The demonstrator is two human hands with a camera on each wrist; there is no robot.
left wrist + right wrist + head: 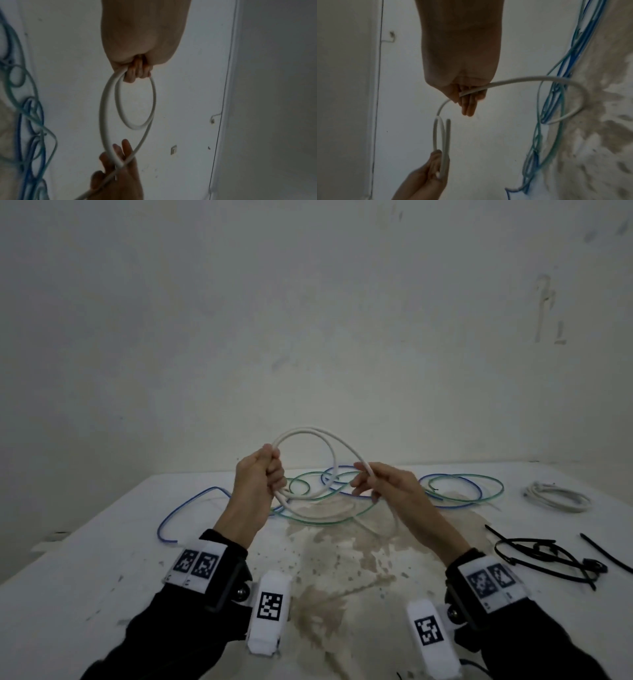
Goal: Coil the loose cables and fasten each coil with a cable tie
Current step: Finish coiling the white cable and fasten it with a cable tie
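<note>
Both hands are raised above the table [102, 559], with open air above them and toward the wall. Between the left hand [260, 477] and the right hand [387, 486] hang loops of white cable [310, 431], barring a straight pass from one to the other. Below and beyond the hands, the blue cable [178, 510] and green cable [466, 478] sprawl over the tabletop. Right of the right hand lie a coiled white cable [556, 496] and black cable ties [544, 556]. Bare tabletop lies near the wrists.

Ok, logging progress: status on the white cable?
Left hand grips white cable loops. Right hand feeds slack. Cable ties untouched. Nothing blocking.
</note>
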